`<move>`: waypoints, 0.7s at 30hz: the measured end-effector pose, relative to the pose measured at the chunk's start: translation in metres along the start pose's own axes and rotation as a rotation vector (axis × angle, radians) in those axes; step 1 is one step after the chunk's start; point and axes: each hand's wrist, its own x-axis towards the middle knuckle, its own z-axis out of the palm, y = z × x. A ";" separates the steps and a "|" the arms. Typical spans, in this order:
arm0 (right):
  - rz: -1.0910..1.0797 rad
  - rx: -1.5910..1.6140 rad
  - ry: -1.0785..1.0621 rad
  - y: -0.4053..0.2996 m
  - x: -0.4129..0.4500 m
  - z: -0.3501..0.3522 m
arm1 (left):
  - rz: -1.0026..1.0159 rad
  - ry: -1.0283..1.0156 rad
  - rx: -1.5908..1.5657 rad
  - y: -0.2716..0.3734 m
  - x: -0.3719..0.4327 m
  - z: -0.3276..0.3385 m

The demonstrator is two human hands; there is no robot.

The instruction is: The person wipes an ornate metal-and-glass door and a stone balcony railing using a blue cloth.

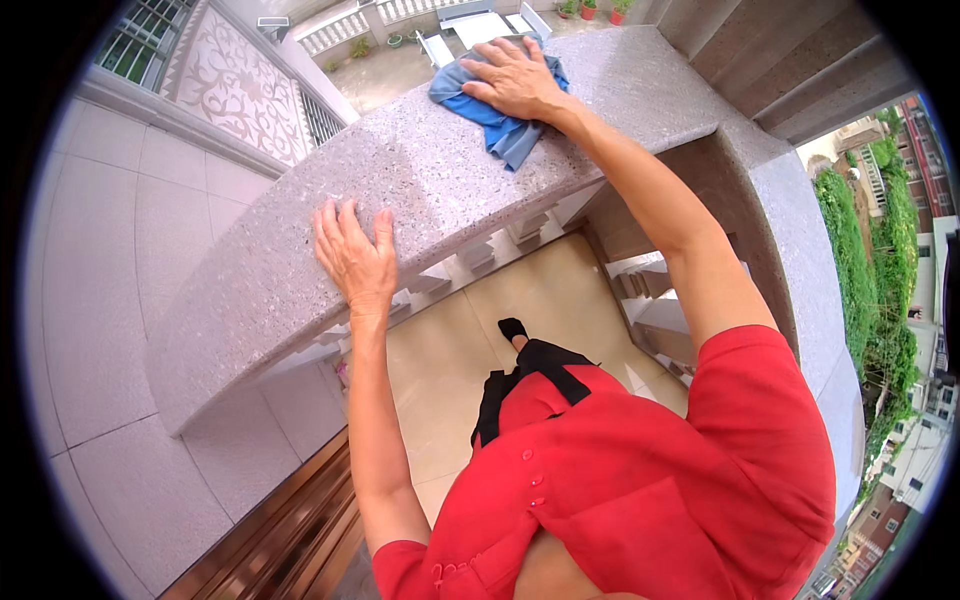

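My right hand point(517, 81) presses flat on a blue and grey cloth point(487, 120), its fingers spread over the fabric. The cloth lies bunched on the speckled stone top of a balcony railing point(300, 247), near the far edge. Farther left, my left hand point(354, 255) rests on the same stone near its inner edge, fingers apart, holding nothing. The stone is darker in patches on both sides of a paler band. What lies under the cloth is hidden.
Stone balusters point(476, 255) stand beneath the railing. A fluted column point(780, 67) rises at the right end, and a tiled wall point(90, 262) borders the left. Beyond the far edge is a drop to a courtyard with a white table point(480, 30). Beige floor tiles point(442, 330) lie below.
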 end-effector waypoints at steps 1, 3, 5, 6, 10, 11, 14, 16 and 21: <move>0.095 -0.118 -0.021 0.037 -0.007 -0.001 | 0.001 0.014 -0.034 0.000 0.000 -0.001; 0.277 -0.212 -0.037 0.111 -0.032 -0.010 | 0.001 0.028 -0.072 0.002 -0.001 -0.002; 0.459 -0.278 -0.092 0.166 -0.068 -0.022 | -0.003 0.036 -0.019 0.000 -0.002 -0.002; 0.555 -0.290 -0.144 0.180 -0.085 -0.032 | -0.013 0.038 -0.013 0.000 -0.003 -0.003; 0.744 -0.220 -0.144 0.157 -0.115 -0.051 | -0.009 0.045 -0.021 0.001 -0.004 -0.005; 0.740 -0.212 -0.131 0.150 -0.118 -0.053 | 0.019 0.058 -0.043 0.004 -0.002 -0.005; 0.756 -0.305 -0.070 0.119 -0.111 -0.039 | 0.020 0.089 -0.099 0.007 -0.002 -0.008; 0.650 -0.309 -0.040 0.078 -0.094 -0.026 | 0.006 0.102 -0.209 0.007 -0.001 -0.007; 0.364 -0.076 -0.035 -0.079 -0.029 -0.020 | -0.045 0.172 -0.604 -0.008 -0.004 -0.016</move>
